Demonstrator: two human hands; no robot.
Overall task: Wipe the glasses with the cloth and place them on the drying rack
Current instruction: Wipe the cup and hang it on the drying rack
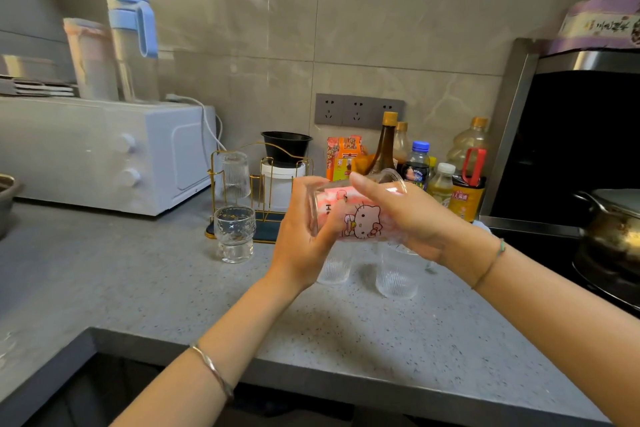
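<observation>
Over the grey speckled stone countertop (pixel 138 288), both hands are working chest-high. The left hand (pixel 301 236) has its fingers curled round the base end of a clear tumbler glass (pixel 341 184), which is tipped on its side. The right hand (pixel 408 215) closes over the mouth end and grips a pink cartoon-cat cloth (pixel 363 220) against it. Whether the cloth is inside the glass or wrapped round it, I can't tell.

Best play here, I'd say: hold the base firm, turn the glass against the cloth and go easy at the thin rim.

Around them, a white microwave (pixel 104 152) sits at the left and a steel pot (pixel 613 229) at the right. The gold wire drying rack (pixel 268 229) stands behind, with one ribbed glass (pixel 232 175) upside down on it. An embossed footed glass (pixel 234 232) stands right in front of the rack, likely in the way. Two ribbed tumblers (pixel 396 274) wait on the counter directly under the hands, so a low elbow could clip them.
</observation>
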